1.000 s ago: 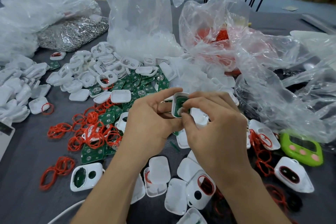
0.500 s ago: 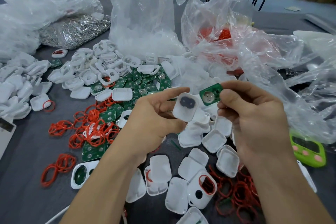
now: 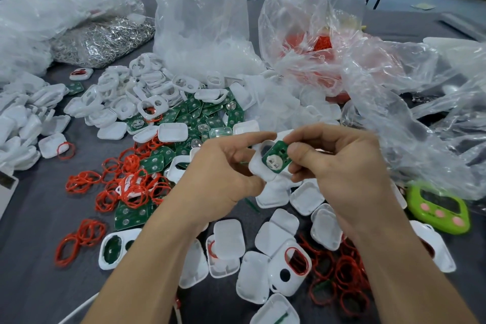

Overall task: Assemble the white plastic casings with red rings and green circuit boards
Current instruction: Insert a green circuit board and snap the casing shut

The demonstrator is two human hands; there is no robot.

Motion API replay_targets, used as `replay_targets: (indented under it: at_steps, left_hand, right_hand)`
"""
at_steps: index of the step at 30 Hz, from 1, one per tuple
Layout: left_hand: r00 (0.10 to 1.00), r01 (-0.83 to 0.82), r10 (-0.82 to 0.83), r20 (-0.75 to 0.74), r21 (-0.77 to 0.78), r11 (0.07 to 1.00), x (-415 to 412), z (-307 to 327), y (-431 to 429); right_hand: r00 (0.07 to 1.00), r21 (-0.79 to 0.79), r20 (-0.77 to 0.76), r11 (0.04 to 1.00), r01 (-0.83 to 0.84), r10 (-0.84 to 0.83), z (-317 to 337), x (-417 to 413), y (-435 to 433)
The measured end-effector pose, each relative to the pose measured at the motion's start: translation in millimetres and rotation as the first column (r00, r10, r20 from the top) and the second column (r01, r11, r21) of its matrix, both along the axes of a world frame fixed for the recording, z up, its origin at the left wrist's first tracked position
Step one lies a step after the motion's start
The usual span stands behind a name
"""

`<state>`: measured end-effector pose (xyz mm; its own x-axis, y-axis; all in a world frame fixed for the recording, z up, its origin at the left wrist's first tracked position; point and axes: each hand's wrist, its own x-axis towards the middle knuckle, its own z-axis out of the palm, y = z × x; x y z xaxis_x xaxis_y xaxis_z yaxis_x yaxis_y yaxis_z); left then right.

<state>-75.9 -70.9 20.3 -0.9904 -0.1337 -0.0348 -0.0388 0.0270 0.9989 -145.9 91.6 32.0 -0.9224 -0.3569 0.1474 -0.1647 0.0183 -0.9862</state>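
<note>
My left hand [image 3: 221, 174] pinches a white plastic casing [image 3: 259, 166] at the centre of the view, above the table. My right hand [image 3: 342, 166] holds a small green circuit board [image 3: 276, 156] with a round metal contact, laid against the casing's face. Loose red rings [image 3: 131, 187] lie in a heap to the left, and more red rings [image 3: 339, 279] lie at lower right. Green boards [image 3: 194, 116] are piled behind my hands. White casing halves [image 3: 228, 239] lie scattered in front.
Clear plastic bags [image 3: 205, 21] stand at the back, one holding red rings [image 3: 320, 45]. A bag of silver metal parts [image 3: 105, 39] sits at back left. White casings [image 3: 21, 124] heap at the left. A green timer [image 3: 441, 210] lies at the right on the grey table [image 3: 34, 218].
One second ago both hands pressed together on the casing. They then parted, the right hand lifting the green board away. Now the board is back against the casing.
</note>
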Motion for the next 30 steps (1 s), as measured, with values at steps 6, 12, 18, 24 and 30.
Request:
replay_targets:
  at_steps: [6,12,18,24,30]
  left_hand:
    - [1.000,0.008,-0.008,0.028,-0.030,1.000,-4,-11,-4]
    - [0.999,0.024,-0.022,0.038,-0.059,0.998,-4,-9,-4]
    - [0.998,-0.002,0.007,0.063,-0.087,0.996,-4,-9,-4]
    - [0.998,-0.014,0.018,0.062,-0.069,0.998,-3,-7,-3]
    - [0.997,0.001,0.001,0.073,-0.027,1.000,0,-3,-2]
  right_hand:
    - [1.000,0.063,-0.019,0.998,-0.011,0.013,-5,1,-2]
    - [0.998,0.157,-0.063,0.987,0.036,-0.026,-6,2,-2]
    - [0.984,0.241,-0.159,0.964,0.116,-0.079,-6,6,-3]
    - [0.954,0.273,-0.272,0.941,0.201,-0.125,-5,11,-6]
    - [0.938,0.286,-0.319,0.929,0.234,-0.138,-6,11,-6]
